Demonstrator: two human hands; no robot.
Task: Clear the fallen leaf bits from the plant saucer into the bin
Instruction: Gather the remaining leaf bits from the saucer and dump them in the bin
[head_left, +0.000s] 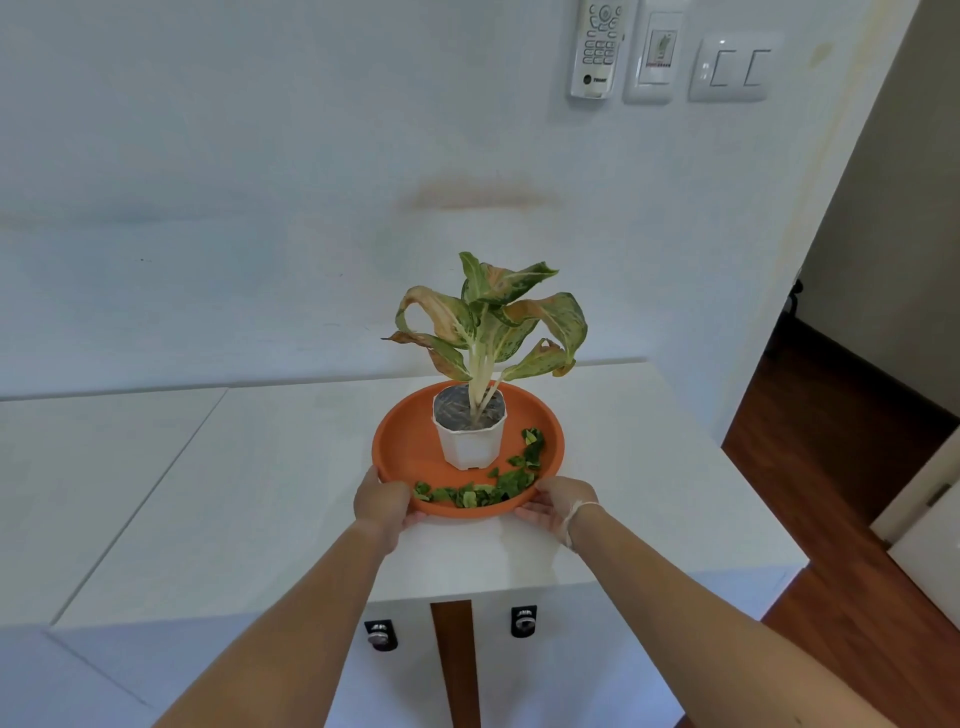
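An orange plant saucer (402, 441) rests on a white cabinet top. In it stands a white pot (467, 444) with a leafy plant (491, 322). Green leaf bits (483, 491) lie along the saucer's near and right inner edge. My left hand (382, 504) grips the saucer's near-left rim. On the near-right rim my right hand (558, 506) holds it, fingers under the edge. No bin is in view.
The white cabinet top (260, 493) runs left and ends near the right at a drop to a wooden floor (841, 467). A white wall stands behind, with a remote holder (597, 47) and switches (732, 67). Two drawer knobs (382, 635) sit below the front edge.
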